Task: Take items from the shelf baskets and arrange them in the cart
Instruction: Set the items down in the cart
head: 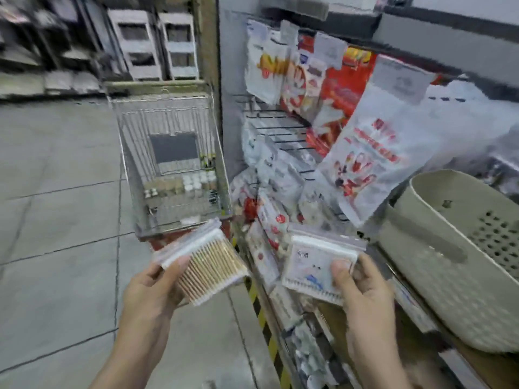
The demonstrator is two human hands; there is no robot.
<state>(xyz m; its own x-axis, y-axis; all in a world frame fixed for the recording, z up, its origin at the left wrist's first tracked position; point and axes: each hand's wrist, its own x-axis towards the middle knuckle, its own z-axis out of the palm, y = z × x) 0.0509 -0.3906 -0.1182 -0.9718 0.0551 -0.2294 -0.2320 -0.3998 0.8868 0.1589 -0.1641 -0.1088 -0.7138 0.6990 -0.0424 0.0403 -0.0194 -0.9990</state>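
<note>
My left hand (151,287) grips a clear pack of wooden-stick cotton swabs (205,265), held tilted in front of me. In my right hand (362,293) is a second cotton swab pack (311,265), this one with a white printed label facing up. Both packs hover over the aisle floor and the shelf's front edge. The wire shopping cart (132,175) stands ahead at centre, just beyond the left pack. Small white and tan items lie in a row on its bottom, and a dark panel sits on its far wall.
Hanging bags of disposable gloves (373,153) fill wire hooks on the shelf at right. A beige perforated plastic basket (438,270) sits on the shelf beside my right hand. Yellow-black hazard tape (264,315) marks the shelf base. Grey tiled floor (56,209) spreads left.
</note>
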